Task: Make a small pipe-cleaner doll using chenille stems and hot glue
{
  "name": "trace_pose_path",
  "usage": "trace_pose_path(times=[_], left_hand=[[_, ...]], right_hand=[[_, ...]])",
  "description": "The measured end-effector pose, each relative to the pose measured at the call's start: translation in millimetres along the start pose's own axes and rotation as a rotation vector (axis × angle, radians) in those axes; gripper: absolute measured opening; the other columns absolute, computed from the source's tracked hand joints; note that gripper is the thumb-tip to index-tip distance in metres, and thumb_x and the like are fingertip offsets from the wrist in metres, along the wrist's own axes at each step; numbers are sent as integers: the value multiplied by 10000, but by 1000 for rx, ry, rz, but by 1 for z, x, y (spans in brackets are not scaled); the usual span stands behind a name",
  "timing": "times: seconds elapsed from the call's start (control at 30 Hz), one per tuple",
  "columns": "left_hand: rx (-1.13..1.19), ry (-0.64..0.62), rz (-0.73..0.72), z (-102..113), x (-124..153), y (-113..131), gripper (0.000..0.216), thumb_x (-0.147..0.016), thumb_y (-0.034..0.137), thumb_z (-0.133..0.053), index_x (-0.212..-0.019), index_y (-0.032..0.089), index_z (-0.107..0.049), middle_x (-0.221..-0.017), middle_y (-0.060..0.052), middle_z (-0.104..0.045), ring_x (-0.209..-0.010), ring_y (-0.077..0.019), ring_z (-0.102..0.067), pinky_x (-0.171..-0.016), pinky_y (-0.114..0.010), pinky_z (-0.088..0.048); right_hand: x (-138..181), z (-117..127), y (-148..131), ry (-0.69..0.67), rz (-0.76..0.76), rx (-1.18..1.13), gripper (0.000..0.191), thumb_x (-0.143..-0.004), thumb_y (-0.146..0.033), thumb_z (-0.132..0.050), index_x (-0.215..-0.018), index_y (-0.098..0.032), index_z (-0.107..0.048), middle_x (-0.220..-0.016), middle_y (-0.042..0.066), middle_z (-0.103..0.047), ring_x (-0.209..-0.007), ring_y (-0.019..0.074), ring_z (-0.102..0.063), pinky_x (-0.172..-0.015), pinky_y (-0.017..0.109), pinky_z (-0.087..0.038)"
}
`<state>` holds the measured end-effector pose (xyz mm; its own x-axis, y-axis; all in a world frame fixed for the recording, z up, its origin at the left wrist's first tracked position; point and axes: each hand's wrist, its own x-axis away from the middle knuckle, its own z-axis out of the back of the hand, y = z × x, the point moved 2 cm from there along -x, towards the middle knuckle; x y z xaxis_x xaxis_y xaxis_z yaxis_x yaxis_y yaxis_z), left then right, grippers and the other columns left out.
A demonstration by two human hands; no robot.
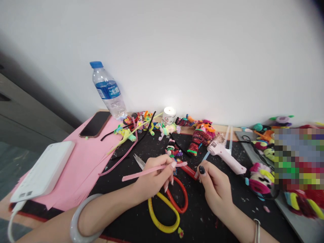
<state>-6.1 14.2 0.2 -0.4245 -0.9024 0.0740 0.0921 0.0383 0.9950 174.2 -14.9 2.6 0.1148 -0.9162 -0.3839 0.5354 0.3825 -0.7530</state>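
A pink fuzzy stem (144, 173) is held above the scissors (165, 230), pinched between the thumb and fingers of the left hand (152, 180), one end pointing toward the right hand (219, 187). The right fingers are curled beside a translucent stick (206, 156); whether it is gripped cannot be told. The scissors are laid on a black mat (126, 216), a pale glue gun (226, 158) is seen beyond the right hand, and a bottle (108, 89) is leaned against the wall (177, 50).

Left forearm (118, 209) slanted in from lower left, left hand (155, 172) pinched thumb to fingers (166, 185), right forearm (245, 219) angled up from lower right, right hand (217, 187) curled inward, dark-nailed thumb (202, 171) against its forefinger (214, 168).
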Motion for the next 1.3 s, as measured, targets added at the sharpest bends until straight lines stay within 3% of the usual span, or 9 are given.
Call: trace_pose_path(times=[0.27,0.37,0.43,0.53,0.67,0.9,1.03,1.17,1.3], left_hand=[[-97,130,-41,8,-3,3,304,-890,373,-434,-676,159,-465,-516,37,-546,-357,-53,-469,-387,-162,-362],[-92,160,-43,9,-4,2,301,-885,374,-445,-675,159,-463,-520,40,-543,-354,-48,-460,-377,-158,-351],[-86,174,-46,9,-5,2,304,-883,376,-452,-668,161,-458,-518,43,-535,-357,-46,-455,-376,-157,-352],[-85,184,-51,9,-5,1,304,-880,382,-460,-666,165,-452,-473,60,-485,-351,-47,-431,-377,-159,-346],[-113,187,-57,9,-4,1,306,-887,391,-445,-676,169,-451,-447,71,-438,-355,-48,-404,-391,-166,-329],[-168,196,-48,10,-3,-1,309,-917,388,-382,-696,177,-432,-506,63,-446,-395,-46,-397,-415,-167,-302],[-166,226,-65,11,-2,-1,329,-930,377,-349,-673,180,-404,-510,66,-417,-408,-46,-383,-420,-168,-281],[-190,252,-61,12,-3,-2,306,-930,372,-348,-696,183,-406,-513,72,-415,-413,-47,-363,-431,-171,-271],[-256,267,-59,12,-4,1,298,-924,375,-362,-704,183,-419,-510,75,-408,-419,-52,-356,-443,-183,-269]], right_hand=[[-8,14,4,119,96,223,358,-824,-127,-484,-519,-208,-315,-509,-46,-330,-458,101,-327,-464,249,-263],[-14,32,17,219,16,350,188,-829,-185,-500,-648,-202,-450,-642,3,-494,-574,140,-455,-569,270,-361],[-18,45,30,318,-85,510,46,-811,-218,-493,-842,-192,-513,-754,39,-530,-658,182,-497,-623,303,-391],[-23,56,49,258,-194,815,358,-710,-257,-547,-1048,-146,-511,-1001,143,-543,-919,303,-511,-748,399,-401],[-22,57,64,101,-420,1013,503,-714,-375,-539,-1157,-141,-493,-1079,173,-530,-930,342,-532,-666,405,-410],[-24,60,70,64,-441,900,442,-706,-316,-536,-1102,-120,-549,-953,145,-633,-837,292,-608,-659,356,-432],[-28,65,62,197,-462,769,417,-688,-303,-556,-1064,-125,-583,-941,141,-656,-788,287,-615,-647,359,-443],[-25,69,46,378,-474,633,342,-711,-300,-545,-1010,-143,-601,-764,80,-651,-647,247,-591,-575,337,-437],[-15,61,41,409,-413,412,218,-741,-307,-545,-879,-161,-629,-739,60,-651,-662,230,-594,-586,318,-466]])
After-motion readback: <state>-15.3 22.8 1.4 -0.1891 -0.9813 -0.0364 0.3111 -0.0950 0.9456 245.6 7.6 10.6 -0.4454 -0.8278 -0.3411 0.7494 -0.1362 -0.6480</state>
